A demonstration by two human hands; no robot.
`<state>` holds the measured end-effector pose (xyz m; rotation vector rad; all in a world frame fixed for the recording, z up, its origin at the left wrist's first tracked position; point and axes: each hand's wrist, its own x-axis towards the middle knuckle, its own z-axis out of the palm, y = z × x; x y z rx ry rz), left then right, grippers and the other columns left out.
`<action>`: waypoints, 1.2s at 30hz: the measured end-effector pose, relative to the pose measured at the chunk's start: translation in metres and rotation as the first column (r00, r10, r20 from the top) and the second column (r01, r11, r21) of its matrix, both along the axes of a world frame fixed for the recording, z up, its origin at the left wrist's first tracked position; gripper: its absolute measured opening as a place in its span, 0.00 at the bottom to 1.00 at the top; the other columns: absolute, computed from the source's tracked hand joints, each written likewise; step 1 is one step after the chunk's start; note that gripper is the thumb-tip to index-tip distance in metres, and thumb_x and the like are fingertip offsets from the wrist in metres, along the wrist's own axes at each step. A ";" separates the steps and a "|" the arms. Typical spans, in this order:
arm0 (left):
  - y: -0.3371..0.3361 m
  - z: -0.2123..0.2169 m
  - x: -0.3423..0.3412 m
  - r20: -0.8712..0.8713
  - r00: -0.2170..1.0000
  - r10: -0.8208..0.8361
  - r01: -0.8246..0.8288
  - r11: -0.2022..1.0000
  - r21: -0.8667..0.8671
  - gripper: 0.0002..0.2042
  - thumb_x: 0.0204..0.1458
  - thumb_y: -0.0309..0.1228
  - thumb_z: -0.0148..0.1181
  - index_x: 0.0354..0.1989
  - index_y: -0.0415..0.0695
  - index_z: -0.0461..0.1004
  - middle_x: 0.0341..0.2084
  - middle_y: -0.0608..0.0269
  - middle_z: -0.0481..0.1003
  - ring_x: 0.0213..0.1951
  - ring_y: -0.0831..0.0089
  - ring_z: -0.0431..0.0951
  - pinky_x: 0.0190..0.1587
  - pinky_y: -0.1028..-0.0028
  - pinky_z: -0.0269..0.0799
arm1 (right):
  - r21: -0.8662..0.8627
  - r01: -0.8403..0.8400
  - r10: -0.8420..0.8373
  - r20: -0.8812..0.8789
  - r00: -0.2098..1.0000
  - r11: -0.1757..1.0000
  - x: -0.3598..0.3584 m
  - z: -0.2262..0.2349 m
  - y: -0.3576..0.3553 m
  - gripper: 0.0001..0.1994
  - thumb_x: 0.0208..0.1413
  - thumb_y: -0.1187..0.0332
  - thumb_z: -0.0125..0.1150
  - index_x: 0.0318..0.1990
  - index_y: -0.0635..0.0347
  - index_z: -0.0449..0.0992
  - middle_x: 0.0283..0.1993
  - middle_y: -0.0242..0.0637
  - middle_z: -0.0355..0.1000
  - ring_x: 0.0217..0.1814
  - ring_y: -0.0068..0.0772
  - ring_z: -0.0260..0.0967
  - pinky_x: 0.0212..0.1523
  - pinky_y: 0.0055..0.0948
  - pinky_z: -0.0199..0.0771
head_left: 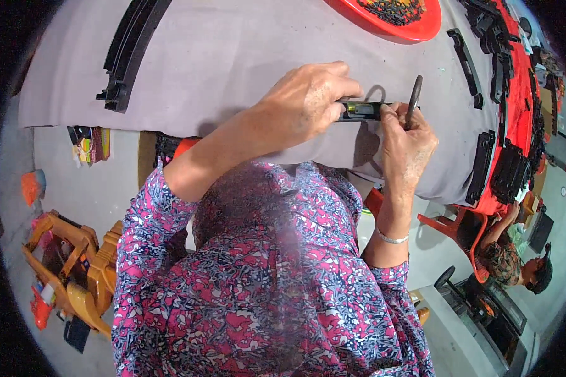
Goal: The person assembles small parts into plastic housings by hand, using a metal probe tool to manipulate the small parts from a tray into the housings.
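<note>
Over the cloth near the table's front edge, a short black plastic piece (363,111) is stretched between my two hands. A small yellowish-green glint shows in its middle. My left hand (305,97) is closed on the piece's left end, its fingertips pinching it. My right hand (409,139) is closed near the right end, thumb against the piece. Up out of the right fingers sticks a dark, thin, curved tool handle (415,97). Its working end is hidden, so I cannot tell its kind.
A red basin (415,31) of small dark pieces stands at the far edge. Long black plastic strips lie on the grey cloth (220,56), one long strip (132,56) at left. More black parts cover the red cloth (522,94) at right. Beyond a red chair (449,229), another person (509,257) sits.
</note>
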<state>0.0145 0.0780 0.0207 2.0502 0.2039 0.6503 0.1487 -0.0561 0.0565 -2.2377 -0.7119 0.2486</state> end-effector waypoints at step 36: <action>-0.004 -0.001 0.000 0.044 0.999 0.006 -0.004 0.999 -0.054 0.15 0.44 0.18 0.51 0.43 0.34 0.73 0.30 0.49 0.70 0.35 0.51 0.73 0.37 0.61 0.68 | -0.049 -0.015 0.009 -0.122 0.993 0.999 -0.010 0.011 0.007 0.06 0.49 0.73 0.61 0.25 0.68 0.75 0.18 0.25 0.66 0.24 0.13 0.59 0.25 0.22 0.61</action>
